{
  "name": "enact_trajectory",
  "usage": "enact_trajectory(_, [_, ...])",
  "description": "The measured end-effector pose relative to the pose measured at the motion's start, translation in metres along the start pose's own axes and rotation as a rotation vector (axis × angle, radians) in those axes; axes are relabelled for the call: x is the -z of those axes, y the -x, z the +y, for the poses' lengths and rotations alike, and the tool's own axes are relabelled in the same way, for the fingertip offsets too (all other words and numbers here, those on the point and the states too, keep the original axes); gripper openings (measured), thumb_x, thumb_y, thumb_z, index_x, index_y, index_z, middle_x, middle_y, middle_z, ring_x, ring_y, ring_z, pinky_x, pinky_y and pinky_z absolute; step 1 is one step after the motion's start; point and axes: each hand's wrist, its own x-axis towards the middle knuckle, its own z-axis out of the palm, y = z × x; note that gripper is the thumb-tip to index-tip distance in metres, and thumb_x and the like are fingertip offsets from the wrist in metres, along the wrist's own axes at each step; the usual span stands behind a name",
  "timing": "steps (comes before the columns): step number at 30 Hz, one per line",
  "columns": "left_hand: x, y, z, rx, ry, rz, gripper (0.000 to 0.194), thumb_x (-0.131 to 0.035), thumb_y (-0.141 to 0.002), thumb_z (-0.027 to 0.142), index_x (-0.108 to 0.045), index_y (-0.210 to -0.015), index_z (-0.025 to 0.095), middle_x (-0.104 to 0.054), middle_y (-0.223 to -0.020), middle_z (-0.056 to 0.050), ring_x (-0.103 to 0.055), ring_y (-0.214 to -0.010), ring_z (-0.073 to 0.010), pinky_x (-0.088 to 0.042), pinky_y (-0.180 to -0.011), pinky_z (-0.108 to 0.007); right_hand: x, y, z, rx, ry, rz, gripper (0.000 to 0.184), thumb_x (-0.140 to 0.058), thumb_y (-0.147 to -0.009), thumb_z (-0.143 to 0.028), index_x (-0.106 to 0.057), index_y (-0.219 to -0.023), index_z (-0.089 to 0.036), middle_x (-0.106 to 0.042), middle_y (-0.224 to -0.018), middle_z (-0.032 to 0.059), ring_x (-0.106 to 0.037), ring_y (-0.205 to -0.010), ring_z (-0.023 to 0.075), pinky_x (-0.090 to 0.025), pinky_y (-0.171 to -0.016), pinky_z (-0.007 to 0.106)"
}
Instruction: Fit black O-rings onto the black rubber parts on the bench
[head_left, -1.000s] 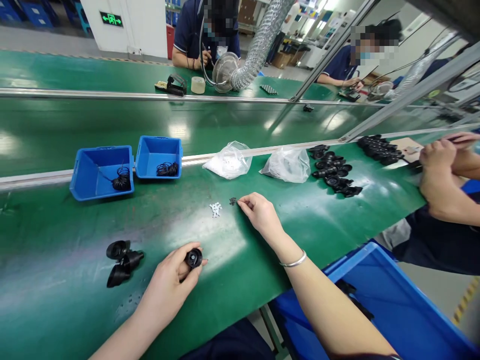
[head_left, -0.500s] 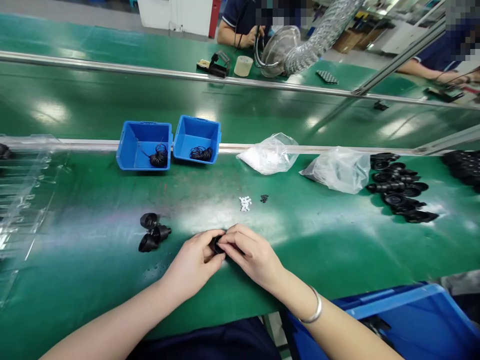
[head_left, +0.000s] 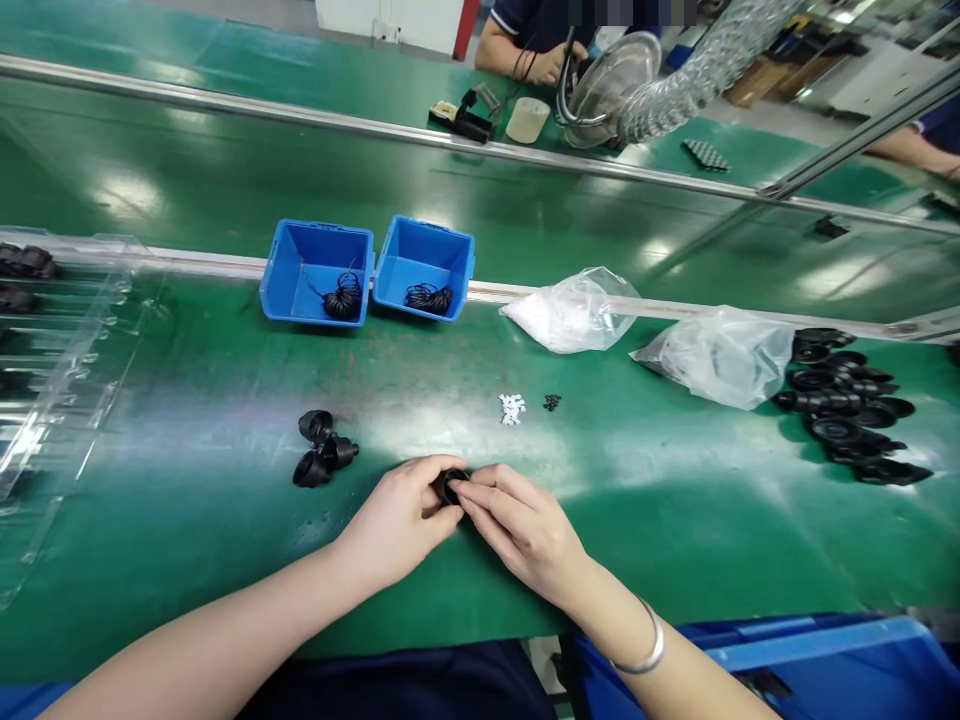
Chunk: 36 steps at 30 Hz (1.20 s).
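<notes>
One black cup-shaped part (head_left: 451,487) over green bench (head_left: 675,520), left hand (head_left: 394,515) curled around it, right hand (head_left: 529,528) half-curled, fingertips at its opening, any grip unclear, white pieces (head_left: 512,409) lying beyond.

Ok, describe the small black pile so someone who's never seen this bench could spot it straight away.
On the green bench, find the left plastic bag of the two. Between that bag and the person's right hand, two tiny piles sit side by side. The black pile is the smaller, right-hand one; its neighbour, the white pile, is larger.
</notes>
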Motion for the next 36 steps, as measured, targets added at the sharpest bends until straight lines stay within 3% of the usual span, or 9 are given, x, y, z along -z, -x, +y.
enact_trajectory(6, [-0.001,-0.001,-0.003,0.035,0.109,-0.015,0.040,-0.058,-0.076,0.016,-0.063,-0.116,0.017,-0.055,-0.065,0.005,-0.050,-0.056,-0.0122,-0.043,-0.057,-0.024,-0.005,0.009,0.001,0.051,0.084,-0.024,0.048,-0.052,-0.092,-0.006,-0.051,-0.139,-0.016,-0.064,-0.103,0.0126,-0.064,-0.089,0.0212,-0.058,-0.070,0.034])
enact_trajectory(12, [0.001,0.000,-0.002,0.012,0.041,0.013,0.038,-0.056,-0.076,0.012,-0.065,-0.113,0.018,-0.051,-0.062,0.007,-0.045,-0.051,-0.0102,-0.042,-0.054,-0.023,-0.005,0.002,-0.003,0.112,0.170,-0.077,0.048,-0.053,-0.091,-0.006,-0.050,-0.139,-0.013,-0.065,-0.099,0.0127,-0.061,-0.084,0.0223,-0.057,-0.070,0.037])
enact_trajectory(15, [0.002,0.000,-0.004,0.002,0.030,0.027,0.038,-0.056,-0.078,0.012,-0.064,-0.115,0.019,-0.057,-0.066,0.005,-0.051,-0.054,-0.0109,-0.047,-0.057,-0.024,-0.004,0.002,-0.004,0.077,0.148,-0.094,0.050,-0.052,-0.092,-0.008,-0.048,-0.142,-0.016,-0.064,-0.100,0.0122,-0.062,-0.086,0.0221,-0.057,-0.071,0.037])
enact_trajectory(20, [0.001,-0.001,-0.007,-0.020,0.279,-0.036,0.032,-0.060,-0.084,0.019,-0.061,-0.116,0.020,-0.070,-0.101,-0.005,-0.070,-0.082,-0.0173,-0.057,-0.074,-0.029,0.001,0.001,-0.003,-0.051,0.018,0.134,0.052,-0.051,-0.092,-0.008,-0.049,-0.143,-0.022,-0.061,-0.092,0.0086,-0.062,-0.078,0.0188,-0.057,-0.065,0.032])
enact_trajectory(24, [0.002,-0.001,-0.003,-0.027,0.370,-0.070,0.024,-0.049,-0.093,0.019,-0.063,-0.112,0.019,-0.068,-0.118,-0.008,-0.072,-0.101,-0.0211,-0.055,-0.095,-0.038,0.003,-0.002,0.000,-0.087,0.009,0.245,0.048,-0.052,-0.092,-0.006,-0.054,-0.137,-0.023,-0.060,-0.089,0.0073,-0.060,-0.072,0.0172,-0.056,-0.063,0.031])
enact_trajectory(29, [0.001,-0.001,-0.002,-0.033,0.328,-0.080,0.024,-0.046,-0.092,0.016,-0.064,-0.107,0.018,-0.070,-0.106,-0.006,-0.072,-0.093,-0.0189,-0.057,-0.091,-0.036,0.001,0.000,0.005,-0.030,0.009,0.202,0.052,-0.052,-0.090,-0.004,-0.051,-0.139,-0.021,-0.061,-0.098,0.0097,-0.062,-0.083,0.0180,-0.057,-0.068,0.031])
enact_trajectory(32, [0.000,0.001,-0.005,-0.051,0.349,-0.063,0.024,-0.045,-0.091,0.015,-0.061,-0.109,0.018,-0.068,-0.107,-0.006,-0.070,-0.093,-0.0181,-0.059,-0.085,-0.034,0.001,0.000,0.003,0.051,0.046,0.095,0.055,-0.055,-0.089,-0.009,-0.045,-0.143,-0.017,-0.062,-0.101,0.0112,-0.063,-0.085,0.0196,-0.058,-0.068,0.032])
enact_trajectory(36, [-0.001,0.006,-0.004,-0.109,0.076,-0.054,0.037,-0.043,-0.094,0.016,-0.051,-0.129,0.021,-0.069,-0.107,-0.006,-0.067,-0.101,-0.0203,-0.057,-0.089,-0.036,-0.001,-0.004,-0.002,0.189,0.259,-0.020,0.049,-0.058,-0.092,-0.022,-0.047,-0.139,-0.012,-0.064,-0.089,0.0095,-0.063,-0.075,0.0213,-0.057,-0.063,0.035])
